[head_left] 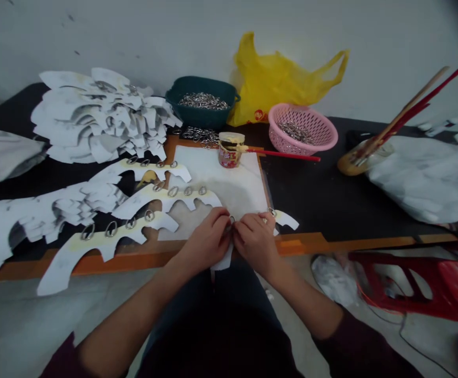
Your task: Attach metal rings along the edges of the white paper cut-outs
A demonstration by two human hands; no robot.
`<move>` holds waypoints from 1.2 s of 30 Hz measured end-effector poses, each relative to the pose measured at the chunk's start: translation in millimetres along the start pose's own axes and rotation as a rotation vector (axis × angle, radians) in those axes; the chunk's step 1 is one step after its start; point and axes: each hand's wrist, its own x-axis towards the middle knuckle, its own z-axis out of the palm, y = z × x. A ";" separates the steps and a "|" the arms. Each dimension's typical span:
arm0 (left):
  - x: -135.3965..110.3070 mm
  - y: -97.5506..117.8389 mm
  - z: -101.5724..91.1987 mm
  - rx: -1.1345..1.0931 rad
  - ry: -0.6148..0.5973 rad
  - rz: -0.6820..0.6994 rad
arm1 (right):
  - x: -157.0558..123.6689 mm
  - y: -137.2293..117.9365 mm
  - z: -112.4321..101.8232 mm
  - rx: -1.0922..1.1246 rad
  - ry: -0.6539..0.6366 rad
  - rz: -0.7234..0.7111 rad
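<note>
Both my hands meet at the near edge of a white work board [229,184]. My left hand [209,239] and my right hand [257,239] are closed in a pinch on a curved white cut-out piece [287,219] that lies under them. A small metal ring [232,219] shows between the fingertips of both hands. Another ring [272,211] sits on the piece just right of my right hand. To the left lie three finished white pieces [161,199] with metal rings set along their tabs.
A glue jar [231,149] with a red-handled brush [287,154] stands behind the board. Behind it are a green bowl of rings [203,102], a pink basket [302,128] and a yellow bag [276,79]. White cut-outs are piled left [103,113]. A red stool [413,283] stands right.
</note>
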 end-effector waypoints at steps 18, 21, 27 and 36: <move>3.7 -2.3 4.3 -0.007 0.055 -0.072 | 4.2 5.6 -2.9 0.072 -0.019 -0.008; 1.6 -3.5 0.5 -0.031 0.026 -0.025 | 5.2 7.1 -5.6 0.082 -0.052 -0.038; 3.2 -5.0 1.3 0.018 0.014 0.008 | 3.2 8.9 -8.2 0.112 -0.073 -0.026; 1.5 -7.8 6.1 0.074 0.019 0.057 | -4.2 9.6 -1.9 0.158 0.016 -0.018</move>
